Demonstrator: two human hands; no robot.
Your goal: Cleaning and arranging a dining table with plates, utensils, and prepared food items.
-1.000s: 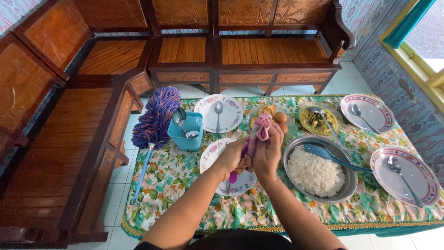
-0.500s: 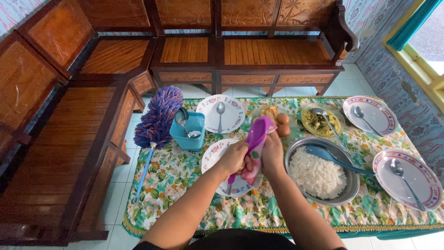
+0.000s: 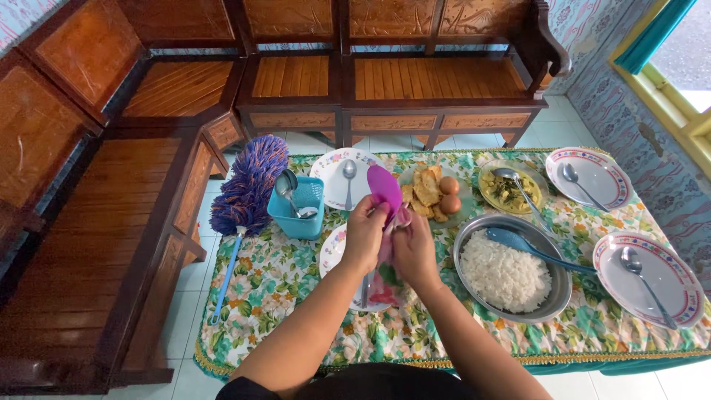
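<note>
Over the near plate (image 3: 335,248) my two hands meet. My left hand (image 3: 364,233) grips a purple serving spoon (image 3: 385,187), whose oval bowl sticks up above the fingers. My right hand (image 3: 415,248) presses a pink patterned cloth (image 3: 388,268) against the spoon's handle; the cloth hangs down below both hands. A metal spoon on that plate is mostly hidden by my hands.
A floral tablecloth (image 3: 274,274) covers the low table. On it: a metal bowl of rice (image 3: 511,274) with a blue spoon, a dish of fried food and eggs (image 3: 437,194), a green vegetable dish (image 3: 511,191), plates with spoons (image 3: 348,178), a teal cutlery box (image 3: 300,207), a purple duster (image 3: 248,189). Wooden benches (image 3: 437,81) stand behind.
The purple spoon's bowl has come out of the cloth and risen above my hands. The cloth slid down from the top of the spoon to its handle. Both hands shifted slightly left.
</note>
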